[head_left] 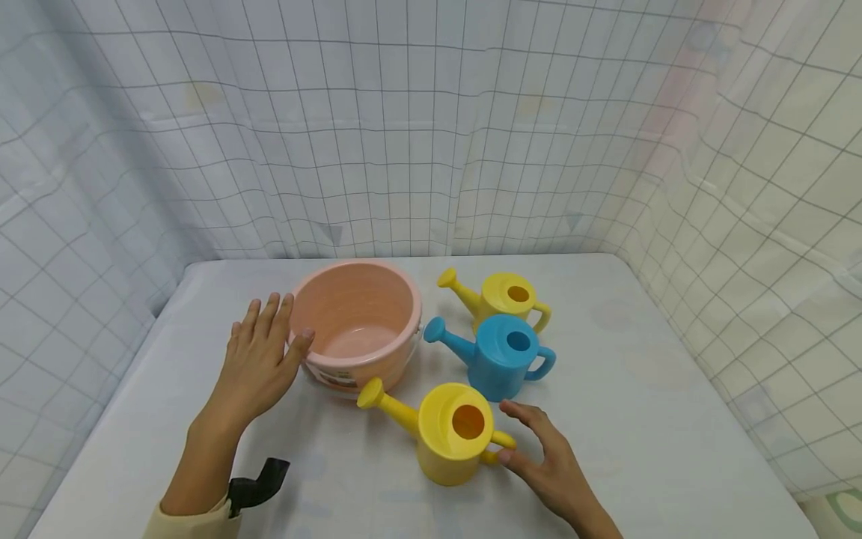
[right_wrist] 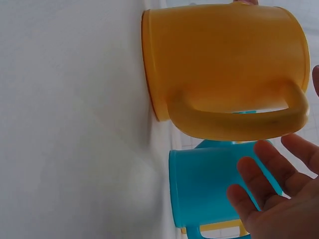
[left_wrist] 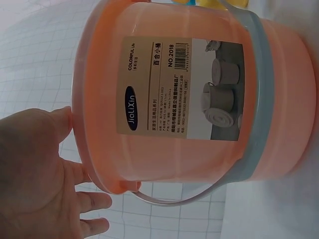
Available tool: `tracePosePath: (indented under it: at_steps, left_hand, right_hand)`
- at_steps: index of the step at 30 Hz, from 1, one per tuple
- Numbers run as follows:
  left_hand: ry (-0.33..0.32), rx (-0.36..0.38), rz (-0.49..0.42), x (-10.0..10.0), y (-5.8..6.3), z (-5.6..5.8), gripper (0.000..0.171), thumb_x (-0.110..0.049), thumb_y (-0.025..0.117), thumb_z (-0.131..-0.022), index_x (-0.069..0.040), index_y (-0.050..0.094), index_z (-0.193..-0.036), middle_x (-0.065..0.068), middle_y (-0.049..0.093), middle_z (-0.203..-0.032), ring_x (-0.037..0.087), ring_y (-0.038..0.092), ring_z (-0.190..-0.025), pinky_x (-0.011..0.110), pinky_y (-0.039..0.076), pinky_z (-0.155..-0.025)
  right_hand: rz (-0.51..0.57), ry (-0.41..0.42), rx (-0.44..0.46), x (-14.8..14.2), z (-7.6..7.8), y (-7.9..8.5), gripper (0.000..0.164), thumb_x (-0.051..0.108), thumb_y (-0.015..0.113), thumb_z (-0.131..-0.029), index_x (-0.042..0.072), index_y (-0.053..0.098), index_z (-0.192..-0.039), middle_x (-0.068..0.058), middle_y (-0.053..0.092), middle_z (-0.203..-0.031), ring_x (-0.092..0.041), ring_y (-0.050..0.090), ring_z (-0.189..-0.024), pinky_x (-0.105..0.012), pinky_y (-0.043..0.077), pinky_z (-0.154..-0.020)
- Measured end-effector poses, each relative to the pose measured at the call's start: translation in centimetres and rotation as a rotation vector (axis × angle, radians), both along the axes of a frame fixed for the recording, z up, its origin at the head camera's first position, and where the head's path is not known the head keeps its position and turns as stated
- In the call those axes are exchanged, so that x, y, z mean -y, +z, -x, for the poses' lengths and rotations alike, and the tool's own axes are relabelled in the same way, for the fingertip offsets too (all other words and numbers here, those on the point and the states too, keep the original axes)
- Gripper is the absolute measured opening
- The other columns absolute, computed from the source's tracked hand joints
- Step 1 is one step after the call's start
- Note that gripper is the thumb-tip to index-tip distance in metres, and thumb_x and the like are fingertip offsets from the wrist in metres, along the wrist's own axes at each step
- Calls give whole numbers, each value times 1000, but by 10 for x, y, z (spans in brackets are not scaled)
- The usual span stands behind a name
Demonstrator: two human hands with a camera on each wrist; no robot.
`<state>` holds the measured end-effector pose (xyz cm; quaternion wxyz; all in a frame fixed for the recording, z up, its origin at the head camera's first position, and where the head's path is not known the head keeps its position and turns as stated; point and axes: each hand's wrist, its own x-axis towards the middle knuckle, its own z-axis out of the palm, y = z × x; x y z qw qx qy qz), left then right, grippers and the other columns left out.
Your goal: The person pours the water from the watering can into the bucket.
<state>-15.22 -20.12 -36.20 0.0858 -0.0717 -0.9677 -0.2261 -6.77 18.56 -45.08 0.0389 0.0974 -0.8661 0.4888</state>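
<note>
A pink bucket (head_left: pixel 357 359) stands left of centre on the table, its paper label (left_wrist: pixel 179 89) facing the left wrist camera. My left hand (head_left: pixel 259 359) is at the bucket's left rim, fingers straight, the thumb right at the rim. Nearest to me is a yellow watering can (head_left: pixel 447 445), its spout pointing left toward the bucket. My right hand (head_left: pixel 548 468) is beside this can's handle (right_wrist: pixel 239 124), fingers spread and relaxed around it without gripping. A blue watering can (head_left: pixel 498 367) stands just behind, and another yellow watering can (head_left: pixel 505 296) stands farther back.
The white table (head_left: pixel 640 419) bears the bucket and all the cans. White grid-patterned curtains (head_left: pixel 431 135) hang behind it and along both sides. On my left wrist sits a black strap piece (head_left: pixel 259 485). The bucket's grey-blue handle (left_wrist: pixel 256 99) hangs down its side.
</note>
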Motion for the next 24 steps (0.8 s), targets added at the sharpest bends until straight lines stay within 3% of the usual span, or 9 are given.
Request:
tracePosePath:
  at_steps: [4,11,15,24]
  left_hand:
    - [0,3,-7,-1,0,0,73,-54,27,-99,-9,8,-153,22,8,-158,41,-6,-146,67,-2,-111]
    - [-3,10,-9,0,-1,2,73,-55,27,-99,-10,7,-153,21,7,-158,41,-6,-146,67,-2,-111]
    - [-6,14,-8,0,-2,3,73,-54,27,-99,-9,7,-153,22,7,-158,41,-6,-146,67,0,-111]
    - [-7,19,-10,-1,-3,4,74,-55,27,-99,-8,8,-153,23,8,-158,42,-6,-146,68,-1,-111]
  right_hand:
    - [30,1,23,2,0,-2,55,23,72,-84,32,49,-133,10,54,-132,-17,51,-126,-51,43,-102]
    - [90,32,13,3,1,-8,50,19,69,-86,19,52,-132,5,56,-131,-9,53,-121,-27,44,-103]
    - [151,24,28,5,-1,-9,47,19,68,-86,15,54,-130,10,57,-126,-9,55,-119,-25,45,-102]
    - [238,33,28,11,-2,-11,36,19,65,-89,23,57,-124,5,61,-122,-11,58,-113,-21,45,-99]
